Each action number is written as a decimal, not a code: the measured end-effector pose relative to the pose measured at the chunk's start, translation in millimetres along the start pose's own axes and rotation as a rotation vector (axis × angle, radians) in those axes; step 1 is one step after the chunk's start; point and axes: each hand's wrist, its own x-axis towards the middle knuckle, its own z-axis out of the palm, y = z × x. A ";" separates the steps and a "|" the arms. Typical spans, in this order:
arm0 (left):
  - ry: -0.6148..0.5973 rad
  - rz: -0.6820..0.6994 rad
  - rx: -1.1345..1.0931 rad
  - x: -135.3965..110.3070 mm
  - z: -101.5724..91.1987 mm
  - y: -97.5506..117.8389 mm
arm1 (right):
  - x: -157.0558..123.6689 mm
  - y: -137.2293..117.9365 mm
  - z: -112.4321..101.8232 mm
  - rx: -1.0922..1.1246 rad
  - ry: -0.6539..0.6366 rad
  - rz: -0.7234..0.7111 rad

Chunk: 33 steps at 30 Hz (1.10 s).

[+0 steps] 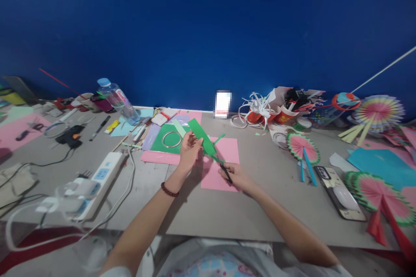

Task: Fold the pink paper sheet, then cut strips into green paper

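My left hand pinches a strip of green paper, held tilted above the table. With my right hand I grip black-handled scissors, whose blades reach the lower end of the green paper. A thin green sliver sticks out beside the blades. Below both hands lies a pink sheet. A larger green sheet with a metal ring on it is left of my left hand. Exactly where the blades meet the paper is hard to make out.
A power strip with cords and a water bottle are on the left. Red cups of scraps and tools stand at the back right. Paper fans and a phone with a mouse on it lie right.
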 end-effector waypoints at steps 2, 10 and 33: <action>0.006 -0.005 -0.007 1.2 -0.7 -0.7 | -0.1 0.5 0.2 0.002 -0.001 -0.003; -0.031 -0.014 0.007 -1.6 -1.0 -1.3 | -1.9 -4.3 1.0 -0.006 -0.002 0.002; -0.020 -0.029 0.012 -0.9 -2.0 -3.0 | -1.0 -2.8 1.6 -0.005 0.007 -0.002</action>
